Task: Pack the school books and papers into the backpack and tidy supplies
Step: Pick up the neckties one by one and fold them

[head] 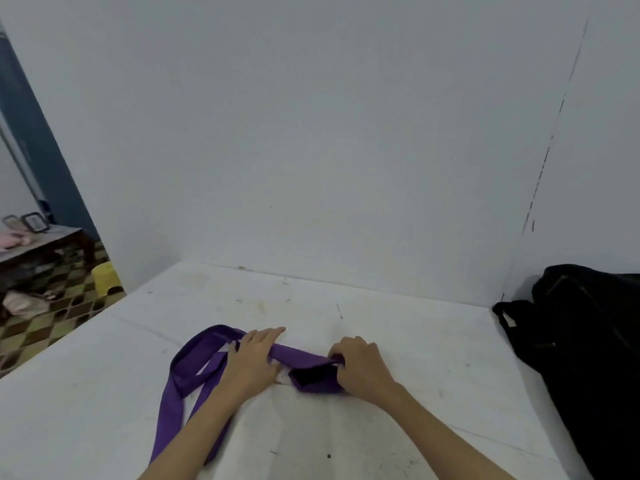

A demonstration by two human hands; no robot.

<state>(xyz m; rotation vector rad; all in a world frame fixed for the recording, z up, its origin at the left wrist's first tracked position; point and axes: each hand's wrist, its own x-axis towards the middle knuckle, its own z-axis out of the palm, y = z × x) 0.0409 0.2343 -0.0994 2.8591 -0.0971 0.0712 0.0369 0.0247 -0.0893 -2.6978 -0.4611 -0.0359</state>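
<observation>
While our left hand (254,358) presses flat on the purple strap (180,372), our right hand (360,367) pinches its rolled end; black backpack (588,341) sits right on the counter (398,323).

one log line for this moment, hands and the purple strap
left hand: flat on purple strap | right hand: pinching its folded end | black backpack: right on white table, untouched

Off to the left a dark wooden side table (52,239) carries two picture frames (34,221), with a yellow stool (105,277) beside it on the checkered floor (59,306).
</observation>
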